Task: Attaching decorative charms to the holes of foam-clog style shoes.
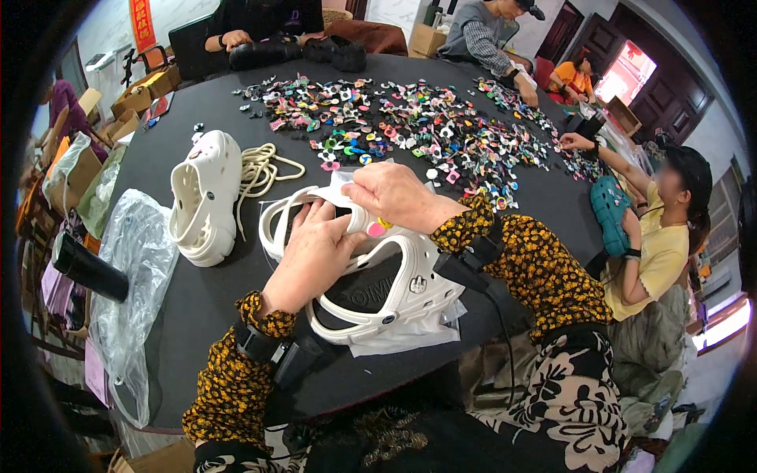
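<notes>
A white clog [282, 226] is between my hands over the near middle of the table. My left hand [311, 256] grips it with the fingers inside the foot opening. My right hand [404, 195] is closed over its upper, the thumb pressing near the edge; whether a small charm is under those fingers is hidden. Pink and yellow charms [379, 228] show just below the right hand. Nearer me lies a second white clog [422, 264] with a small charm on its upper and a dark insole, on white plastic wrapping [410, 340].
Another white clog [211, 189] stands at left beside coiled cream cord [264, 169]. Clear plastic [134, 268] and a black cylinder [91, 268] lie at the left edge. Many colourful charms [426, 126] cover the far table. A co-worker at right holds a teal clog [611, 217]; others sit beyond.
</notes>
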Tool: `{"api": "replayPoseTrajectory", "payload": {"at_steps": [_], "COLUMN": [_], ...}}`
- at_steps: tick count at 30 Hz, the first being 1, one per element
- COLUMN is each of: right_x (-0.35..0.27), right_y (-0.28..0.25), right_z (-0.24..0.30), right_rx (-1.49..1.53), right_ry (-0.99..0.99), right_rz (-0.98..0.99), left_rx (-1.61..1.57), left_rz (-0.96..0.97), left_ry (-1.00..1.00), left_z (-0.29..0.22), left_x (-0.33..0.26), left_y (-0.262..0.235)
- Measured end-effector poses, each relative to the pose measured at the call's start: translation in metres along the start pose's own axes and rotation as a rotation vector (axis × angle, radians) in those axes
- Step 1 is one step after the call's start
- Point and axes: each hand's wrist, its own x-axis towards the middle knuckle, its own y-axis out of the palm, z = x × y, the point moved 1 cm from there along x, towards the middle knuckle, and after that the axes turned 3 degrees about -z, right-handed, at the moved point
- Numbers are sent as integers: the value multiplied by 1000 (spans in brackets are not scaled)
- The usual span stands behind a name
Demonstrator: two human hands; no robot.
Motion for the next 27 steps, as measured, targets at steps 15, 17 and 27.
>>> {"api": "replayPoseTrajectory", "payload": {"at_steps": [15, 17, 27], "right_x": [-4, -4, -10], "right_y": [1, 0, 5], "right_z": [3, 3, -6], "right_rx": [-421, -399, 311], "right_ry": [-423, -406, 185], "right_rz": [-231, -234, -246], "left_rx": [-33, -29, -155], "left_rz": [26, 53, 44], "left_ry": [-40, -80, -184], "left_z": [-2, -1, 2], "left_x": [2, 2, 3], "left_y": [-1, -1, 0]}}
